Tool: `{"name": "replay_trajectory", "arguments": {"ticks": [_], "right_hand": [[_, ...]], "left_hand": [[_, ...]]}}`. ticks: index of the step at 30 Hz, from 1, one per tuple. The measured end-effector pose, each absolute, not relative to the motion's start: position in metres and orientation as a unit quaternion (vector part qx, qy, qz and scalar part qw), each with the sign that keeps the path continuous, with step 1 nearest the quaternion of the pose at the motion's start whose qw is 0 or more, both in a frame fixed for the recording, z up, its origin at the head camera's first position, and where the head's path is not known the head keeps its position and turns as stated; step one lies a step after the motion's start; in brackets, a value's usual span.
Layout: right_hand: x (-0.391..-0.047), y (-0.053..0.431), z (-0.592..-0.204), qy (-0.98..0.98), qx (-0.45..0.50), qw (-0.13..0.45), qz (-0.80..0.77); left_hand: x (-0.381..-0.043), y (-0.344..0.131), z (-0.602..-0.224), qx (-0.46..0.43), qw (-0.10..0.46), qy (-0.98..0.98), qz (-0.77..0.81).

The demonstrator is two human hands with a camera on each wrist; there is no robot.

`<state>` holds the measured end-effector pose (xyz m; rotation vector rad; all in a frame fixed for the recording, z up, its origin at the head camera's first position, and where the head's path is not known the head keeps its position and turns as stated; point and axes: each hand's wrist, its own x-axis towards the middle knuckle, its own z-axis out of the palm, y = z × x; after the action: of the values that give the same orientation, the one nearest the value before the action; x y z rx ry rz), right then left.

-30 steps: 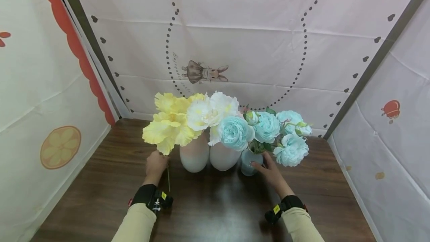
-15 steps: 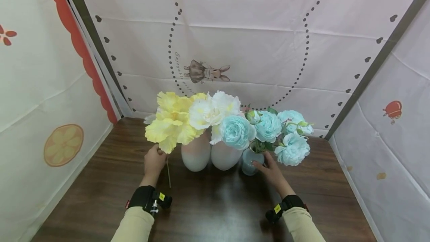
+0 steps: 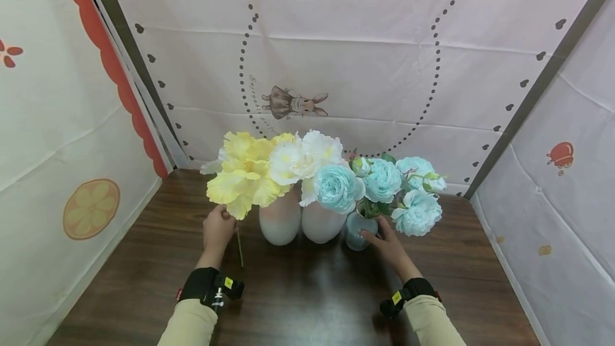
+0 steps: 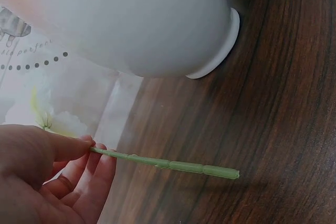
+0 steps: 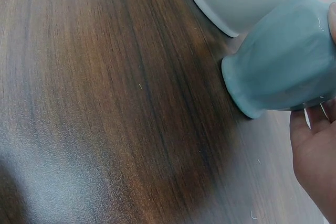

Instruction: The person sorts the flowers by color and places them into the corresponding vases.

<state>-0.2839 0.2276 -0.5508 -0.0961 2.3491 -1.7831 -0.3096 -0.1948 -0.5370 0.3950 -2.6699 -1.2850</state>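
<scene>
My left hand point(image 3: 218, 231) pinches a thin green flower stem point(image 4: 184, 166) between thumb and fingers, just left of the vases. The stem's cut end points toward me, above the table. White petals point(image 3: 210, 167) of this flower peek out behind the large yellow flower point(image 3: 247, 175), which hides the rest of its head. My right hand point(image 3: 390, 247) grips a small blue vase point(image 5: 286, 59) by its side, its base at the table. Several light blue flowers point(image 3: 381, 181) with green leaves stand in that vase.
Two pink-and-white vases point(image 3: 280, 224) stand side by side left of the blue vase. A white flower point(image 3: 307, 158) and the yellow one lean over them. Dark wooden table point(image 3: 307, 303) lies in front; printed cloth walls point(image 3: 336, 73) enclose the back and sides.
My left hand has shifted slightly left with the stem, and white petals have come into view at the left of the yellow flower. The right hand stays on the blue vase.
</scene>
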Motion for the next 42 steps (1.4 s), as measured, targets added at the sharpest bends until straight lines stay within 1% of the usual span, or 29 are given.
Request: {"name": "replay_trajectory", "arguments": {"ticks": [9,15,27,42], "right_hand": [[-0.284,0.227,-0.551,0.792,-0.037,0.097,-0.602],[-0.284,0.227,-0.550,0.791,-0.038,0.097,-0.603],[-0.284,0.227,-0.552,0.790,-0.047,0.091,-0.605],[-0.285,0.227,-0.551,0.786,-0.037,0.094,-0.611]], "left_hand": [[-0.308,-0.196,-0.532,0.152,0.050,-0.885,-0.438],[-0.308,-0.197,-0.531,0.155,0.053,-0.879,-0.447],[-0.305,-0.198,-0.521,0.147,0.096,-0.873,-0.456],[-0.297,-0.204,-0.482,0.159,0.163,-0.839,-0.494]]}}
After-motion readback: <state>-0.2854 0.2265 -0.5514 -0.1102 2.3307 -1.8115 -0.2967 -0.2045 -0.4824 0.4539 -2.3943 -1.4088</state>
